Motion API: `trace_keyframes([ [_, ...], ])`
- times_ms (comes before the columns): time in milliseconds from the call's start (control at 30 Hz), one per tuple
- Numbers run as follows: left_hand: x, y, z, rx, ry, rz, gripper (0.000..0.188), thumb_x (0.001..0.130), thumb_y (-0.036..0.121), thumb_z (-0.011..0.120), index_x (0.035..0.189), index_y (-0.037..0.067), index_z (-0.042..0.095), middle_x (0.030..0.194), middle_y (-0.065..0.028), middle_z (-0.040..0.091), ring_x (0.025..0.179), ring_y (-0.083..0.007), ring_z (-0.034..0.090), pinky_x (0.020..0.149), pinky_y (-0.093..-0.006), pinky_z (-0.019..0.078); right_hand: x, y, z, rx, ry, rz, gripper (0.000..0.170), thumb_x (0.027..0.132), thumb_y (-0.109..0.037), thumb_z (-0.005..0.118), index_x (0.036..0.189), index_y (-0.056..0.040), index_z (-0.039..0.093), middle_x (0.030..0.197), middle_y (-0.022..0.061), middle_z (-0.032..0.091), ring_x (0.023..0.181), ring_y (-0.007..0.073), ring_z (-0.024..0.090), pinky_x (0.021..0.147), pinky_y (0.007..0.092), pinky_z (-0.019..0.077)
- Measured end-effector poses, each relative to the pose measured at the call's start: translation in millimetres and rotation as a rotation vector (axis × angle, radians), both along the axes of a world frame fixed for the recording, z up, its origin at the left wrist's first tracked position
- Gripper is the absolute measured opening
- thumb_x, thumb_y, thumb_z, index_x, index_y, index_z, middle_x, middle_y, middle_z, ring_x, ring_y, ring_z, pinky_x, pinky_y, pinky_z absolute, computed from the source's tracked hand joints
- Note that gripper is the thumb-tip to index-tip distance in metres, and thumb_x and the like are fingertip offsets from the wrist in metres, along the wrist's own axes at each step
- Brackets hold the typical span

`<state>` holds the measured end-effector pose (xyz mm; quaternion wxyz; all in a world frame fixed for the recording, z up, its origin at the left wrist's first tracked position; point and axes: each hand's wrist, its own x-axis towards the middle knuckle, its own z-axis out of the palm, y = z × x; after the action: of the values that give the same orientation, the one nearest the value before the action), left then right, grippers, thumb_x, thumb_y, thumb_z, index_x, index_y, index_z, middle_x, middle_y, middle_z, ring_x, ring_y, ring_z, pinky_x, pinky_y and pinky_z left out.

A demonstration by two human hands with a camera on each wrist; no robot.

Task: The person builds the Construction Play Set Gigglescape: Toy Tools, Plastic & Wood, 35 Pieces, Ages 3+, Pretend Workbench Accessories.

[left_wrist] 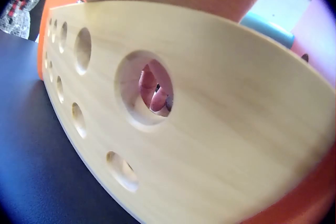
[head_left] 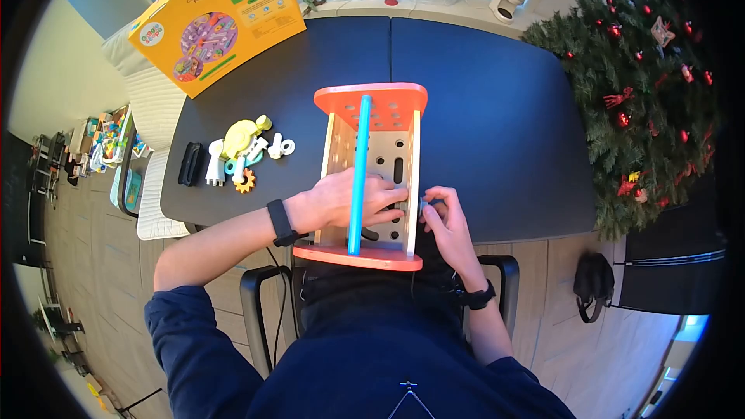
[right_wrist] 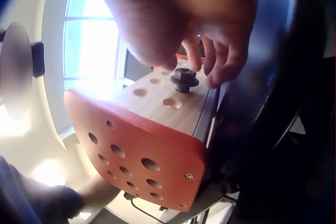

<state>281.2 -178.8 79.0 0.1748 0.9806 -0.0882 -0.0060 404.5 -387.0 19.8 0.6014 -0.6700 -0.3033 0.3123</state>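
A toy toolbox (head_left: 414, 147) with pale wooden sides, red end panels and a blue rod handle (head_left: 360, 178) stands at the table's near edge. My left hand (head_left: 349, 195) reaches under the rod into it, fingers at the inner face of the right side. Through a round hole, the left wrist view shows left fingertips (left_wrist: 157, 100) beside a small dark piece; I cannot tell whether they grip it. A dark grey hex-head bolt (right_wrist: 184, 79) sticks out of that side's outer face. My right hand (head_left: 448, 225) is beside it, thumb and fingers loosely bent around the bolt head without visibly pinching it.
Pale yellow, white and orange toy parts (head_left: 242, 143) lie left of the toolbox, beside a black case (head_left: 191, 163). A yellow play set box (head_left: 221, 23) stands at the back left. A decorated Christmas tree (head_left: 628, 101) borders the table's right side.
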Motion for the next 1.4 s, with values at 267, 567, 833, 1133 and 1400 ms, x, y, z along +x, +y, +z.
trace_keyframes([
  [267, -1, -1, -4, 0.005, 0.008, -0.005, 0.038, 0.106, 0.038, 0.064, 0.127, 0.006, 0.063, 0.090, -0.0121, 0.071, 0.082, -0.0329, 0.075, 0.074, -0.0468, 0.0612, 34, -3, -11, -0.318, 0.052, 0.206, 0.019, 0.115, -0.020, 0.055, 0.123, -0.0038, 0.059, 0.083, -0.0020, 0.058, 0.069, 0.0067, 0.055, 0.063, 0.0247, 0.0450],
  [567, 1, 0, -6, 0.004, -0.007, -0.020, 0.035, 0.108, 0.038, 0.060, 0.119, 0.004, 0.061, 0.089, -0.0148, 0.073, 0.082, -0.0366, 0.075, 0.073, -0.0485, 0.0618, 25, -9, -6, -0.085, 0.196, 0.193, 0.021, 0.113, -0.020, 0.058, 0.124, -0.0027, 0.058, 0.089, 0.0030, 0.062, 0.070, 0.0094, 0.057, 0.065, 0.0275, 0.0484],
  [833, -1, -1, -8, 0.016, -0.036, -0.007, 0.038, 0.106, 0.037, 0.064, 0.127, 0.005, 0.063, 0.089, -0.0126, 0.072, 0.082, -0.0331, 0.075, 0.074, -0.0459, 0.0621, 6, -7, 20, -0.164, -0.150, 0.023, 0.022, 0.114, -0.021, 0.056, 0.119, -0.0003, 0.057, 0.085, 0.0062, 0.065, 0.070, 0.0127, 0.063, 0.067, 0.0299, 0.0504],
  [1133, 1, 1, -12, -0.016, -0.041, -0.026, 0.038, 0.105, 0.036, 0.064, 0.126, 0.004, 0.064, 0.089, -0.0134, 0.072, 0.083, -0.0334, 0.075, 0.076, -0.0470, 0.0620, 25, 3, 3, -0.474, -0.071, 0.265, 0.018, 0.114, -0.019, 0.054, 0.118, -0.0017, 0.057, 0.082, 0.0034, 0.065, 0.070, 0.0126, 0.063, 0.067, 0.0305, 0.0505],
  [1400, 1, -1, -3, -0.027, 0.016, -0.009, 0.034, 0.108, 0.036, 0.061, 0.115, 0.003, 0.061, 0.093, -0.0158, 0.075, 0.087, -0.0375, 0.075, 0.077, -0.0494, 0.0624, -4, 1, -6, 0.045, 0.126, -0.025, 0.039, 0.117, -0.033, 0.045, 0.103, -0.0007, 0.062, 0.076, 0.0062, 0.061, 0.070, 0.0145, 0.063, 0.066, 0.0335, 0.0486],
])
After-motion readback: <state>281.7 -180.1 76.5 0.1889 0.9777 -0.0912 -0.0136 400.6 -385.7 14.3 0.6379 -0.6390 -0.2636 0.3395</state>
